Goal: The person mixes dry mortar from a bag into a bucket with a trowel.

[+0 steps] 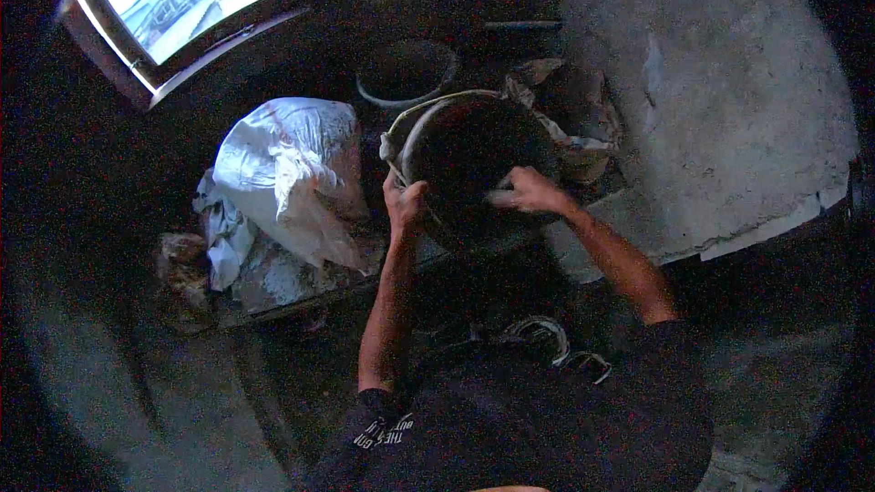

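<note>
A large round dark bucket (pixel 415 148) is in front of me, its inside too dark to make out. A pale cord or handle runs along its far left rim. My left hand (pixel 406 205) is closed on the bucket's near left rim, thumb toward the inside. Over the bucket's right part, my right hand (pixel 533 191) has its fingers curled together. A blurred greyish shape shows at those fingertips; its kind cannot be told.
White sacks (pixel 292 164) are heaped to the left. Behind the bucket is another round container (pixel 406 96); crumpled sacking (pixel 579 137) touches its right side. A concrete slab (pixel 720 100) lies right. Pale coiled cord (pixel 542 333) is near my body. A bright window (pixel 191 0) is upper left.
</note>
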The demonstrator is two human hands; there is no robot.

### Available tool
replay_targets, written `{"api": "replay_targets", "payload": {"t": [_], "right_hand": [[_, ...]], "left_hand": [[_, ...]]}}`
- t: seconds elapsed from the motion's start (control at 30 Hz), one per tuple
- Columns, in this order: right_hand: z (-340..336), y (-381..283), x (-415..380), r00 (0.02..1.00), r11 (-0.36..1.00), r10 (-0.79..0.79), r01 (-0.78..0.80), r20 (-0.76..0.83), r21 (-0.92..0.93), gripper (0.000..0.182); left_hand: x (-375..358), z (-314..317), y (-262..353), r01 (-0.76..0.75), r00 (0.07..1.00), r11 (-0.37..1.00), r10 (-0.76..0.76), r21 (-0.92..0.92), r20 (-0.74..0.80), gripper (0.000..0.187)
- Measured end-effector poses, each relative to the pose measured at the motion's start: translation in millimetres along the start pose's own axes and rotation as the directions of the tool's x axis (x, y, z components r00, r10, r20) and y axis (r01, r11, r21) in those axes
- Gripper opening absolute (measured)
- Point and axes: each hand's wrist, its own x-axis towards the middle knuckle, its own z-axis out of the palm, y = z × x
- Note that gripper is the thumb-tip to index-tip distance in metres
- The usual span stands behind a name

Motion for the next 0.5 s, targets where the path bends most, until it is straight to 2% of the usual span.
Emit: {"api": "replay_targets", "payload": {"t": [0.03,0.07,0.13,0.27,0.33,0.37,0.43,0.47,0.5], "right_hand": [[0.9,-2.5,0.0,0.999,1.0,0.018,-0.019,-0.027,-0.016,0.041],[4.2,-1.8,0.2,1.0,1.0,0.017,-0.017,-0.025,-0.013,0.041],[9.0,-4.2,0.2,0.975,0.996,-0.086,0.079,-0.205,-0.044,0.037],[7.7,-17.6,-4.5,0.974,0.988,-0.057,0.023,-0.219,-0.153,0.034],[13.9,-16.1,-2.8,0.953,0.98,-0.121,0.071,-0.277,-0.185,0.035],[15.8,-14.5,-4.5,0.954,0.981,-0.119,0.07,-0.275,-0.183,0.035],[6.5,-32.1,-14.0,0.97,0.974,-0.116,0.07,-0.214,-0.213,0.028],[5.3,-32.6,-17.7,0.97,0.975,-0.114,0.068,-0.214,-0.211,0.028],[2.6,-31.6,-21.6,0.943,0.968,-0.219,0.177,-0.25,-0.179,0.03]], "left_hand": [[1.5,-2.9,-5.9,-0.08,0.997,0.997,0.08,-0.009,0.011,0.031],[1.3,-6.2,-12.3,-0.079,0.997,0.997,0.079,-0.006,0.011,0.031],[-0.1,-7.6,-9.9,-0.017,0.999,0.996,0.02,0.087,-0.04,0.033],[-0.2,-10.7,-20.8,-0.002,0.998,1.0,0.002,-0.007,-0.066,0.034],[-0.8,-5.3,-11.3,-0.104,0.994,0.992,0.1,-0.066,-0.05,0.034],[-1.9,-4.8,-9.1,-0.101,0.994,0.993,0.098,-0.065,-0.05,0.034],[-2.6,-4.9,-6.5,0.026,0.996,0.997,-0.031,-0.071,-0.078,0.032],[-3.1,-7.4,-4.1,0.028,0.997,0.997,-0.034,-0.07,-0.077,0.032],[-2.4,-12.4,-0.8,0.034,0.998,0.999,-0.035,-0.028,-0.044,0.031]]}}
